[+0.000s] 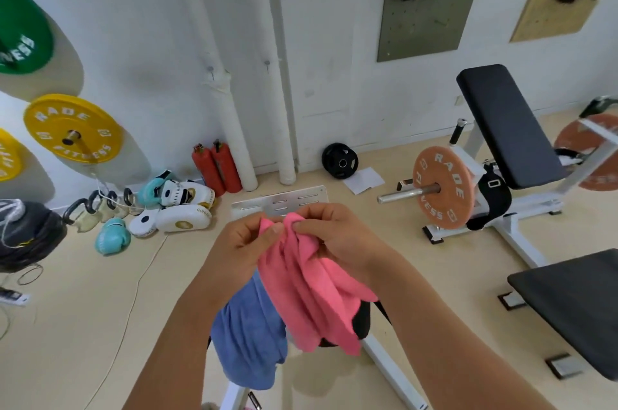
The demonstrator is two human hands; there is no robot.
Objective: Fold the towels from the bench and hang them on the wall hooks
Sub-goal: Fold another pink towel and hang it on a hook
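A pink towel [314,289] hangs bunched in front of me, held up by both hands at its top edge. My left hand [240,242] pinches the top left part between thumb and fingers. My right hand [337,235] pinches the top right part, close beside the left. Below and behind the pink towel a blue towel [247,339] drapes over a bench that it mostly hides. Two small wall hooks [210,70] [267,63] stick out of the white wall ahead.
A black padded bench [508,128] with an orange weight plate [441,188] stands at the right, another black pad [575,302] nearer. Boxing gloves and pads [174,205], kettlebells and two red extinguishers [217,168] line the wall. Yellow and green plates hang at the left.
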